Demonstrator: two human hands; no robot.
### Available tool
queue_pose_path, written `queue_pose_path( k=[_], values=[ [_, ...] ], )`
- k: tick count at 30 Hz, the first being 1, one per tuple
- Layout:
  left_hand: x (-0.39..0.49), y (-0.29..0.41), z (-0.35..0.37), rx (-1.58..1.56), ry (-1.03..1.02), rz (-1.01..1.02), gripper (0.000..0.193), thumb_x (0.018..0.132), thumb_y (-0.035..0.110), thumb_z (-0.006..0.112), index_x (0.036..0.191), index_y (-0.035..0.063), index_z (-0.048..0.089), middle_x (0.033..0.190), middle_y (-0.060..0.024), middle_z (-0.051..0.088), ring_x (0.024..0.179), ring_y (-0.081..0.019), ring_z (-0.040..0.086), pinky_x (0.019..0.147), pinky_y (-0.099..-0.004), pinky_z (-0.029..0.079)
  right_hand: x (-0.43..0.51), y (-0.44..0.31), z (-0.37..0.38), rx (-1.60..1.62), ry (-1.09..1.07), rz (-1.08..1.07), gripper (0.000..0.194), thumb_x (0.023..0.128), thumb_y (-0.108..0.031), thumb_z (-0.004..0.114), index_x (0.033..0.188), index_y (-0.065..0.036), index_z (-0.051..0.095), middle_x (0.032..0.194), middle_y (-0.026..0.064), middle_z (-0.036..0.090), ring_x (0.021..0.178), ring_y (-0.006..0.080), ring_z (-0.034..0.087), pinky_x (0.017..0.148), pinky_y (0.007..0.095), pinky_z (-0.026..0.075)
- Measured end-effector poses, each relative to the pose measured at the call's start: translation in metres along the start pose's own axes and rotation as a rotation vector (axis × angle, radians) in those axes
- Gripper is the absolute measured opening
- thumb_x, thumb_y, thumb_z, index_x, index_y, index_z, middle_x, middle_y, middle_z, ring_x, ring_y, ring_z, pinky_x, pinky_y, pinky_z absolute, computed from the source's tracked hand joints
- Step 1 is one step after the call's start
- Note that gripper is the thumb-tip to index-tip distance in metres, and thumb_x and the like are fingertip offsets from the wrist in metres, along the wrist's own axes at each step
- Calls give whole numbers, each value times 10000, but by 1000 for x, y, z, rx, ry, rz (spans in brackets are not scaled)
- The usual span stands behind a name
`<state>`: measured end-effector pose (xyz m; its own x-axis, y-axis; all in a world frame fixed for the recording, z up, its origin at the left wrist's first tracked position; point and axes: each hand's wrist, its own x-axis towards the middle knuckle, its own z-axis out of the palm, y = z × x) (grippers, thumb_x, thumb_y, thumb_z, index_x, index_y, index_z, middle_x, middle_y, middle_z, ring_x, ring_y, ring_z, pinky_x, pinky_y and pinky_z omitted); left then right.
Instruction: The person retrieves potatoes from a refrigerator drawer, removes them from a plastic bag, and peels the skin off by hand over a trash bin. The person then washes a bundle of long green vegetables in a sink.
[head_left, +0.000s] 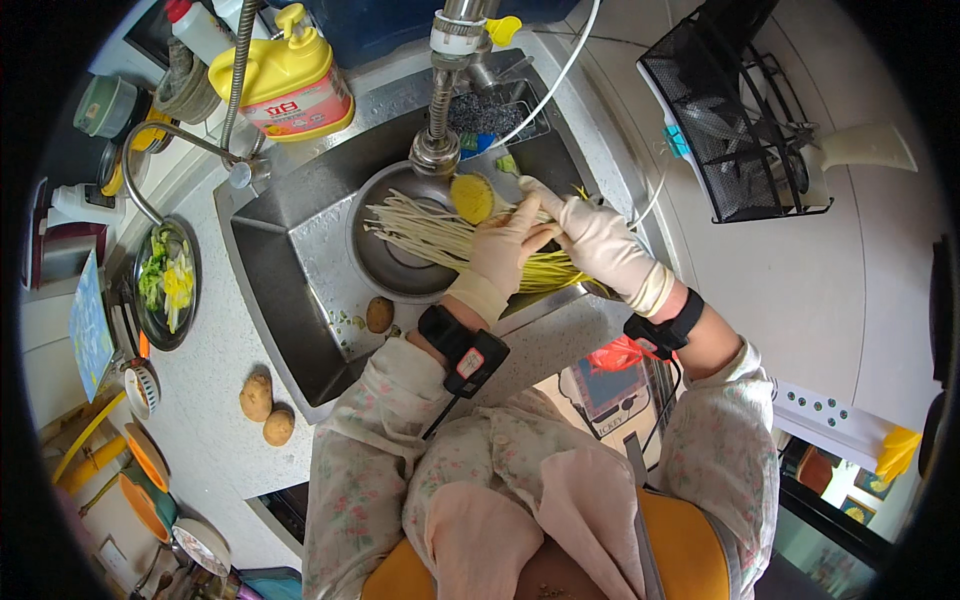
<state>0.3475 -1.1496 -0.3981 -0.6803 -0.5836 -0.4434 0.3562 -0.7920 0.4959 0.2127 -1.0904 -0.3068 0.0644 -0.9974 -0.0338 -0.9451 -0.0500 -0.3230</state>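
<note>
A bundle of long chives (420, 229), pale at the stems and yellow-green at the leaves, lies across a round metal basin (375, 266) in the sink. In a thin pale glove, my left hand (495, 259) closes on chives above the bundle's middle. My right hand (604, 236), gloved alike, meets it there with fingertips pinched together. What lies between the right fingertips is largely hidden. Just beyond my fingers is a round yellow scrubber (472, 198). The leafy ends (551, 271) pass beneath both hands toward the sink's right side.
The faucet (435, 150) hangs over the basin. One potato (379, 314) sits in the steel sink (262, 255); two potatoes (256, 397) rest on the counter. Left stands a plate of cut vegetables (166, 281), behind it a yellow detergent bottle (281, 82). A black mesh rack (697, 127) is right.
</note>
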Motion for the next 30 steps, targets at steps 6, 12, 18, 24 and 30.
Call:
queue_pose_path(
  k=[6,12,18,24,30],
  values=[
    [-5,3,-6,158,-19,-47,316,950,252,549,1156,12,569,1141,-142,601,1046,-222,596,905,-292,498,-9,45,-9,-90,186,290,450,860,-156,540,1302,-119,460,969,234,614,859,387,619,737,447,506],
    [-18,7,-58,185,239,-75,333,900,269,604,1128,27,569,1096,-118,609,953,-210,611,877,-290,503,61,108,9,-143,188,462,296,875,-272,514,1045,-32,541,976,264,618,916,425,605,785,484,495],
    [-49,18,-134,174,506,-121,324,872,233,640,1118,38,557,1052,-116,616,915,-235,628,808,-320,535,149,161,34,-327,252,390,338,877,-326,534,1046,-37,583,908,226,631,860,401,621,743,499,504],
    [-57,27,-195,48,656,-100,238,902,138,554,1102,9,554,1074,-130,610,984,-261,619,835,-310,523,136,134,27,-622,290,219,385,847,-341,595,977,20,574,808,185,610,795,348,609,688,442,501],
    [-50,26,-211,37,644,-20,229,903,116,551,1087,-19,546,1125,-135,584,1029,-249,598,885,-314,505,83,19,62,21,-387,-38,320,852,-364,567,880,-74,698,805,166,669,782,345,653,717,422,518]
  ],
)
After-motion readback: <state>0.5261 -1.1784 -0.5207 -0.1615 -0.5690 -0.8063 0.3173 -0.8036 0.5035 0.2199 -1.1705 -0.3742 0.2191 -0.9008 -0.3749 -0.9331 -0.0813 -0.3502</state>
